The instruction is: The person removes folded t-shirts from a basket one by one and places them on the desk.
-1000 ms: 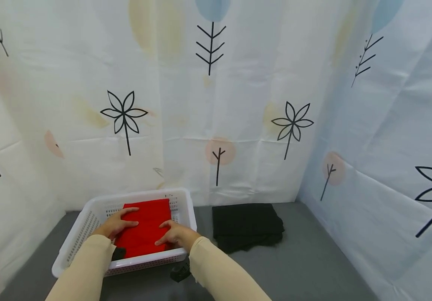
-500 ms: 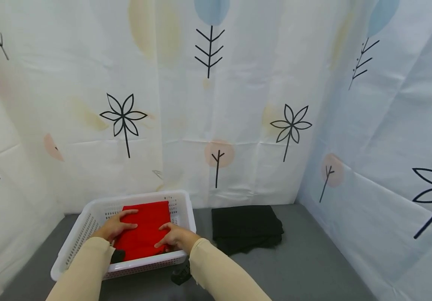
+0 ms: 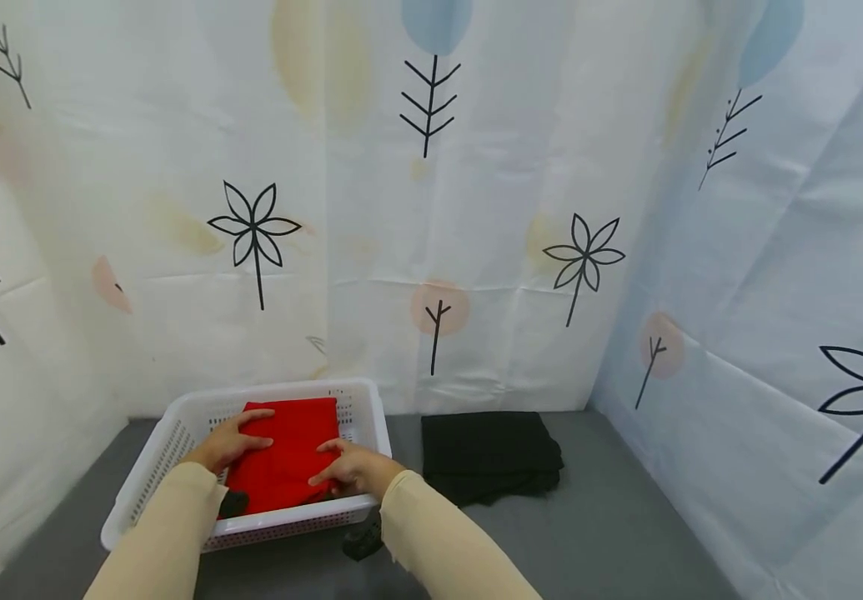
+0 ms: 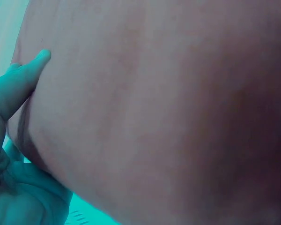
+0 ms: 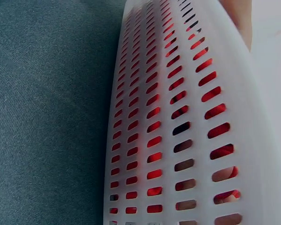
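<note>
A folded red cloth [image 3: 288,454] lies inside a white perforated plastic basket [image 3: 273,522] in the head view. My left hand [image 3: 230,442] grips the cloth's left side. In the left wrist view, the thumb [image 4: 25,82] lies on the near face of the cloth [image 4: 122,108], which looks greyish there, and other fingers go behind its edge. My right hand [image 3: 359,468] reaches over the basket's front right rim and holds the cloth's right side. The basket wall [image 5: 145,117] fills much of the right wrist view; red cloth and parts of fingers show through its slots.
A folded black cloth pile [image 3: 491,457] lies on the grey table [image 3: 611,508], to the right of the basket. Patterned white curtains [image 3: 371,208] enclose the back and both sides. Dark wrist gear [image 3: 362,537] hangs beneath the right wrist, outside the basket.
The head view has shifted slightly. Both hands stay on the red cloth in the basket, with hardly any movement.
</note>
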`<state>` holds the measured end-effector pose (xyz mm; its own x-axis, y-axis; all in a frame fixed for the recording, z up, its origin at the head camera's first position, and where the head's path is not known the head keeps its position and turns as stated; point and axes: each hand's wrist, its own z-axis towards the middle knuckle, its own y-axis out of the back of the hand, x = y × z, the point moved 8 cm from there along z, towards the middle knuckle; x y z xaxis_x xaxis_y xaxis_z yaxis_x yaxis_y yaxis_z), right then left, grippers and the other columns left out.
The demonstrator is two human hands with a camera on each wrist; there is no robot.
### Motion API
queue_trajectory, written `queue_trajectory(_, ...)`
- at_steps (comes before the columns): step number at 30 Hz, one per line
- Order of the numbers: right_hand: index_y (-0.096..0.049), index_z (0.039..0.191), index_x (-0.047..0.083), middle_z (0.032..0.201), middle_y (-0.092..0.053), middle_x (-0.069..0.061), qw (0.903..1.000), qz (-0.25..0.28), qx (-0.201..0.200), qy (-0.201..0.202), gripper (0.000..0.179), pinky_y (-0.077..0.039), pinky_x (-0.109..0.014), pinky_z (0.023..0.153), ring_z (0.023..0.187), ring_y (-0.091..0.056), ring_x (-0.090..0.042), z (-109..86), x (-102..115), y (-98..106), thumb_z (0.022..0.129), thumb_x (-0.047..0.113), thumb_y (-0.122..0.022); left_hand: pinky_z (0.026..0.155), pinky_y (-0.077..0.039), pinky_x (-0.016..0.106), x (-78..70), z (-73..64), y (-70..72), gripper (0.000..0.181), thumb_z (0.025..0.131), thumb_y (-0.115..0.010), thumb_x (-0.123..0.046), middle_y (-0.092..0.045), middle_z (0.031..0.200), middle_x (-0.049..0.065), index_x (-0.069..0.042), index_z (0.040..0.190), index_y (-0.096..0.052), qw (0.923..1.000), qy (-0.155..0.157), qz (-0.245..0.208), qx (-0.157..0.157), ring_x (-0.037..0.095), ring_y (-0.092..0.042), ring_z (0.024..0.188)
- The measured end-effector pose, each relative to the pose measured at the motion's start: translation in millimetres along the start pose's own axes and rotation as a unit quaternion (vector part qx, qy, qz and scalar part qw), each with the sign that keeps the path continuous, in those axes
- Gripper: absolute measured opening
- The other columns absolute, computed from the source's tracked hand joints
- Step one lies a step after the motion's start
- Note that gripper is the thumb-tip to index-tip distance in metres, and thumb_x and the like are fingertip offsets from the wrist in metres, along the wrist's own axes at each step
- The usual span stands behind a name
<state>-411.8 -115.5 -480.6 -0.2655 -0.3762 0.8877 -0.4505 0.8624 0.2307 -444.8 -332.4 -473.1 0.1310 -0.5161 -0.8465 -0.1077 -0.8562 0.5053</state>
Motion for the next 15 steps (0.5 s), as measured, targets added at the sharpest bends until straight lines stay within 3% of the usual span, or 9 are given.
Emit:
queue_trajectory(6,-0.058,0.123,0.019,0.096,-0.056,-0.009,0.9994,0.025,0.022,-0.003,0.045,-0.044,-0.019,0.050,0.050,-0.040,-0.013,-4.0,4.2,-0.1,0.084,0.005,-0.075,0.088,-0.055,0.051,-1.6,-1.1,3.1,0.071,0.091,-0.069,-0.019,-0.026,0.146,0.039,-0.002,0.150,-0.034,0.9999,0.006,-0.010,-0.006,0.048,-0.048,0.115)
queue_trajectory(15,-0.056,0.127,0.020,0.104,-0.051,-0.010,0.9977,0.053,0.042,-0.008,0.049,-0.043,-0.018,0.050,0.051,-0.039,-0.013,-10.7,9.7,0.4,0.085,0.006,-0.075,0.084,-0.057,0.046,-8.6,-5.8,8.1,0.072,0.090,-0.069,-0.020,-0.027,0.146,0.039,-0.002,0.150,-0.033,0.9999,0.006,-0.011,-0.010,0.045,-0.050,0.112)
